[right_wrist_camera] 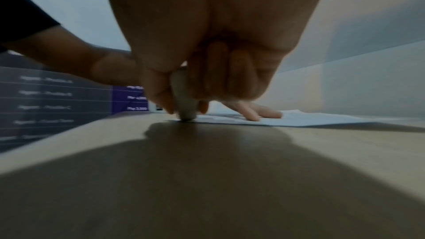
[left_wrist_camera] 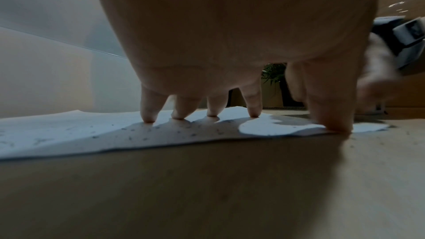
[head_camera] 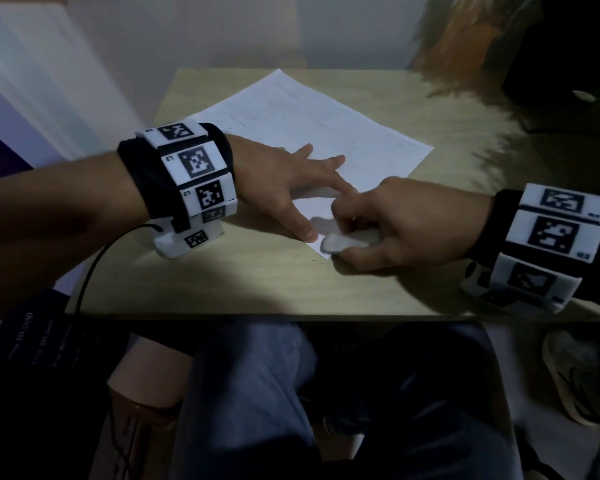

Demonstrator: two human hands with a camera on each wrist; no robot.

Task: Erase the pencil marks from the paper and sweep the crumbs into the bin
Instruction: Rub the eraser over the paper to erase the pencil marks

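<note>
I'm seeing the paper (head_camera: 312, 133) lying flat on the wood table (head_camera: 222, 282), turned diagonal, near corner pointing toward me. My left hand (head_camera: 278, 181) is pressing it down w/ fingers spread wide and straight; in the left wrist cam all fingertips (left_wrist_camera: 148, 118) are touching the sheet, thumb at the near edge. My right hand (head_camera: 395, 223) is gripping the eraser (head_camera: 343, 241), thumb on one side and curled fingers on the other, its tip sitting on the paper's near corner just beside the left thumb. Right hand is looking blurred. Dark eraser crumbs (left_wrist_camera: 138, 134) are lying scattered on the sheet near the left fingertips, a few on the table beside the corner. Pencil marks are too faint to make out. Can't pick out a bin in any cam.
</note>
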